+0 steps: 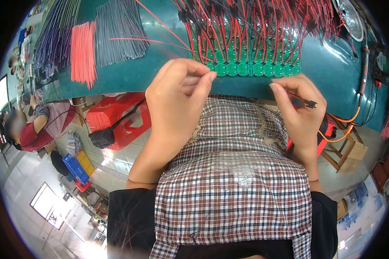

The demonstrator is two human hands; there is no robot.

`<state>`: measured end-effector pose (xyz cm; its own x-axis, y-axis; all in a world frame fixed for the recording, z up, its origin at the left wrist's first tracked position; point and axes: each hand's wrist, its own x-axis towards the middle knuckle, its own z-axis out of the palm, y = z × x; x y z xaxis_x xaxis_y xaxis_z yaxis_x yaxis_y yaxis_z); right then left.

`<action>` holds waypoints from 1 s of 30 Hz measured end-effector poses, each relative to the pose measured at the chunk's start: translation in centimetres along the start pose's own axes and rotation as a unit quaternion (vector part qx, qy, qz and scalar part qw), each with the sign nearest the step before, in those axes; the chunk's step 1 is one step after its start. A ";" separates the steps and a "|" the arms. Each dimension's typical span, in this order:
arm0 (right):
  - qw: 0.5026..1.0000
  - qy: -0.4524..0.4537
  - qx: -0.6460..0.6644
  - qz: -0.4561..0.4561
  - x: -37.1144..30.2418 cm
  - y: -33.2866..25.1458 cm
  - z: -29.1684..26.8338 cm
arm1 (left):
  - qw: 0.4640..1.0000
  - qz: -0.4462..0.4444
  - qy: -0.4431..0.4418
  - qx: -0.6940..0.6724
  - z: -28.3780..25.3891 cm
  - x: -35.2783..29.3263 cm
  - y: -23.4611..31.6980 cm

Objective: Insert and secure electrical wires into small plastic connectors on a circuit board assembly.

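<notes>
A panel of round green circuit boards [232, 70] lies at the front of the table, with many red and black leads standing up from it. At the panel's near left corner, my left hand [173, 97] is closed, thumb and forefinger tips nearly together; whatever is between them is too small to make out. My right hand [302, 103] is closed in front of the panel's right side. A wire lead with a black plug [310, 103] runs through its curled fingers, the plug showing by the palm. The lead's other end is hidden by the fingers.
On the green table [168, 86] lie bundles of red wires [84, 54], grey wires [121, 32] and purple wires [58, 39]. A soldering iron [364, 73] with an orange cable stands at the right. Red stools [116, 118] and another person [39, 125] are at the left.
</notes>
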<state>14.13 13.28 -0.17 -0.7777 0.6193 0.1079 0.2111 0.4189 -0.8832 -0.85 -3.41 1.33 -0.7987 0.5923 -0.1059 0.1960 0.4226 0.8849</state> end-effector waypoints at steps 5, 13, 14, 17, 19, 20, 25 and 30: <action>1.000 -0.003 0.003 0.001 0.1 0.1 0.0 | 0.999 0.020 0.037 0.000 0.6 0.0 -0.2; 1.000 -0.002 0.003 0.009 -0.1 0.2 -0.1 | 0.994 0.065 0.067 0.053 1.0 0.0 -1.0; 1.000 -0.002 0.003 0.009 -0.2 0.3 -0.1 | 0.994 0.061 0.065 0.060 1.0 0.1 -1.0; 1.000 0.000 0.002 0.006 -0.1 0.2 0.0 | 0.993 0.056 0.066 0.084 1.0 0.0 -0.9; 1.000 -0.004 0.001 0.003 -0.1 0.2 0.0 | 0.991 0.053 0.070 0.102 1.0 0.0 -0.9; 1.000 -0.004 0.001 0.003 -0.1 0.2 0.0 | 0.990 0.064 0.067 0.110 0.9 0.0 -1.0; 1.000 -0.001 0.011 0.006 -0.2 0.2 0.0 | 0.982 0.096 0.071 0.143 0.9 -0.1 -0.9; 1.000 0.003 0.014 0.004 -0.3 0.4 -0.1 | 0.980 0.098 0.053 0.168 0.9 0.0 -0.5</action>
<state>14.53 13.33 -0.53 -0.7727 0.6264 0.1024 0.2011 0.3946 -0.8966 -0.41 -2.99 0.47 -0.7783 0.6175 0.1138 0.5127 0.5203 0.6829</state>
